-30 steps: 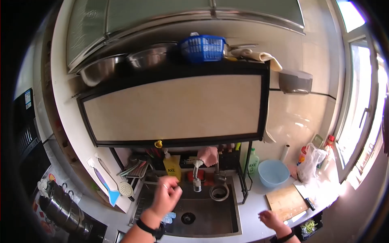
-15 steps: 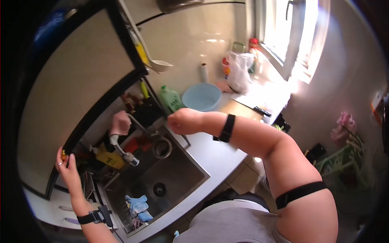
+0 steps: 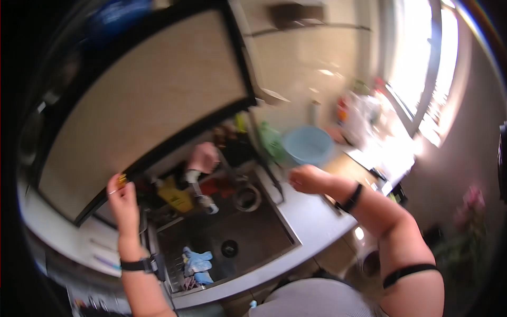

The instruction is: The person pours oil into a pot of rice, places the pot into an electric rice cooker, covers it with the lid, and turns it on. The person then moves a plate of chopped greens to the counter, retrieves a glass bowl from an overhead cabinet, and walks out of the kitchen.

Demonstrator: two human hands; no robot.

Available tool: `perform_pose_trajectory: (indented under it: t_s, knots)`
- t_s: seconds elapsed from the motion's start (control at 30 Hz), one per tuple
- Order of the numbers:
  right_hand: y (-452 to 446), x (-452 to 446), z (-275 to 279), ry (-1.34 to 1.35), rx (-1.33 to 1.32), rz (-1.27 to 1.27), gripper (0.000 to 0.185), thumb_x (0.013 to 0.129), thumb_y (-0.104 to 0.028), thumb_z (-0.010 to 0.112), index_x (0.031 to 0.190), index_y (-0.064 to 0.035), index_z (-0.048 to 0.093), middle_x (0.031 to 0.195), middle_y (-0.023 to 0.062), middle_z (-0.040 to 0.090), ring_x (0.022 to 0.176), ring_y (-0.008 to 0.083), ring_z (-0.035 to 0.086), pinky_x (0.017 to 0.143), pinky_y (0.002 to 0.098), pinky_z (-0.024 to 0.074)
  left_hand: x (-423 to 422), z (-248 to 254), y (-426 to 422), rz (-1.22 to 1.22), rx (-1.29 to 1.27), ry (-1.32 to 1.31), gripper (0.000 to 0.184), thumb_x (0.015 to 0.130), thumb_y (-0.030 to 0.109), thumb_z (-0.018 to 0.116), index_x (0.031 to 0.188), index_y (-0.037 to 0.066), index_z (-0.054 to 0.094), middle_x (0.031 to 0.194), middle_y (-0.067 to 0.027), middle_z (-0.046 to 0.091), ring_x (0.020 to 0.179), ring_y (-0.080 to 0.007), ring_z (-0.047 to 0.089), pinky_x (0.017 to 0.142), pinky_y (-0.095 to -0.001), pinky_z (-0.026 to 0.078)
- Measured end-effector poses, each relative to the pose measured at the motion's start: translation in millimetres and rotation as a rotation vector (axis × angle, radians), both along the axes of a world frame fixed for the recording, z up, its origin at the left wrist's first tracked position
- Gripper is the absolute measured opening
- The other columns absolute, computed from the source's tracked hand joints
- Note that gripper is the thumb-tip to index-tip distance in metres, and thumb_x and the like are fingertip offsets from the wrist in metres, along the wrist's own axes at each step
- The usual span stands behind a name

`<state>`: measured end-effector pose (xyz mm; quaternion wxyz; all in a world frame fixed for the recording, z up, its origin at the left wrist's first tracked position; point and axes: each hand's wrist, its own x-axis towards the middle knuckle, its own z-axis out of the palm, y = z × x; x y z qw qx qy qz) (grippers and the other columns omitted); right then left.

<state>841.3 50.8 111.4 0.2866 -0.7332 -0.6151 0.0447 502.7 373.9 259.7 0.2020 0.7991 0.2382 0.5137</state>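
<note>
My left hand (image 3: 123, 198) is raised at the lower edge of the beige cabinet door (image 3: 158, 90), its fingers closed round the small gold knob (image 3: 122, 179). A black strap circles that wrist. My right hand (image 3: 309, 179) hovers over the counter just below the light blue basin (image 3: 309, 145), its fingers curled in; whatever they may hold is hidden. Between and below the hands lies the steel sink (image 3: 248, 232), with blue cloths (image 3: 197, 261) at its left side. A pink cloth (image 3: 204, 158) hangs by the faucet (image 3: 203, 198).
On the counter stand a green bottle (image 3: 271, 141), a white plastic bag (image 3: 360, 119) and a cutting board (image 3: 351, 171). A yellow bottle (image 3: 177, 196) is behind the sink. An open window (image 3: 417, 58) is at upper right, with pink flowers (image 3: 473, 198) below it.
Over the last second, my left hand moved from above the sink to the knob. The view turned towards the right, then partly back. My right arm came up higher over the counter.
</note>
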Motion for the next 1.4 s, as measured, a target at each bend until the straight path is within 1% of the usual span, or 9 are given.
perform_pose_trajectory:
  t_s: [0.13,0.27,0.53,0.63,0.8,0.93,1.17,1.37,1.4]
  knots:
    - [-7.9,-10.1,9.0,0.002,-0.008,-0.049,0.010,0.076,-0.016,0.056,0.080,-0.0083,0.061,0.070,0.0118,0.061,0.066,0.0288,0.060,0.061,0.0355,0.0493,-10.9,12.1,-24.8,0.124,0.096,0.034,0.023,0.084,0.007,0.055,0.106,0.002,0.049,0.090,-0.0078,0.054,0.072,-0.0141,0.052,0.069,-0.0259,0.044]
    - [-9.0,-23.4,26.7,0.038,0.018,0.009,0.010,0.076,-0.012,0.058,0.084,-0.0076,0.063,0.072,0.0094,0.063,0.066,0.0246,0.062,0.062,0.0324,0.0503,-42.6,37.0,-75.6,0.136,0.278,0.003,0.021,0.084,0.005,0.054,0.103,0.000,0.050,0.094,-0.0125,0.055,0.077,-0.0235,0.055,0.069,-0.0294,0.045]
    - [32.7,-63.0,105.5,-0.018,0.089,0.183,0.012,0.077,-0.010,0.058,0.088,-0.0055,0.060,0.076,0.0103,0.062,0.071,0.0253,0.062,0.063,0.0327,0.0500,-97.1,171.0,-138.4,0.379,0.828,0.086,0.015,0.087,0.007,0.049,0.100,0.000,0.054,0.085,-0.0163,0.058,0.074,-0.0320,0.056,0.066,-0.0351,0.045]
    - [52.4,-75.5,132.9,-0.082,0.209,0.197,0.011,0.075,-0.007,0.056,0.086,-0.0058,0.060,0.075,0.0114,0.061,0.071,0.0283,0.061,0.063,0.0342,0.0495,-96.0,201.9,-141.4,0.379,0.814,0.069,0.015,0.089,0.012,0.048,0.093,-0.001,0.055,0.082,-0.0156,0.058,0.070,-0.0310,0.055,0.063,-0.0350,0.044]
    - [80.1,-88.1,164.5,-0.167,0.384,0.142,0.011,0.075,-0.005,0.055,0.084,-0.0064,0.061,0.076,0.0117,0.061,0.067,0.0272,0.061,0.060,0.0332,0.0498,-97.6,211.5,-141.0,0.349,0.811,0.059,0.018,0.090,0.015,0.048,0.091,-0.001,0.055,0.079,-0.0152,0.057,0.068,-0.0311,0.053,0.063,-0.0346,0.043]
    - [98.7,-92.6,180.3,-0.233,0.397,0.158,0.011,0.071,-0.006,0.057,0.081,-0.0069,0.058,0.076,0.0099,0.059,0.069,0.0279,0.060,0.061,0.0344,0.0491,-99.3,208.2,-141.8,0.350,0.763,0.094,0.017,0.090,0.015,0.048,0.090,0.000,0.055,0.077,-0.0147,0.056,0.068,-0.0309,0.054,0.062,-0.0353,0.043]
    - [132.8,-114.3,198.9,-0.366,0.384,0.198,0.009,0.073,-0.010,0.056,0.080,-0.0061,0.059,0.073,0.0095,0.059,0.072,0.0279,0.059,0.063,0.0354,0.0486,-100.5,206.6,-139.9,0.334,0.755,0.102,0.017,0.090,0.016,0.048,0.089,0.001,0.054,0.076,-0.0145,0.056,0.068,-0.0316,0.054,0.062,-0.0362,0.042]
    - [198.7,-139.5,218.2,-0.416,0.403,0.094,0.014,0.074,-0.012,0.056,0.086,-0.0063,0.060,0.087,0.0131,0.059,0.081,0.0293,0.058,0.071,0.0377,0.0481,-99.2,209.6,-137.7,0.349,0.787,0.086,0.017,0.090,0.016,0.048,0.089,0.000,0.055,0.077,-0.0149,0.056,0.069,-0.0322,0.054,0.062,-0.0362,0.043]
    - [213.8,-143.8,222.7,-0.444,0.501,0.094,0.017,0.074,-0.013,0.057,0.090,-0.0062,0.060,0.091,0.0148,0.058,0.083,0.0303,0.058,0.073,0.0383,0.0482,-99.0,209.8,-137.6,0.349,0.786,0.087,0.017,0.090,0.016,0.048,0.089,0.000,0.055,0.077,-0.0149,0.056,0.069,-0.0322,0.054,0.062,-0.0362,0.043]
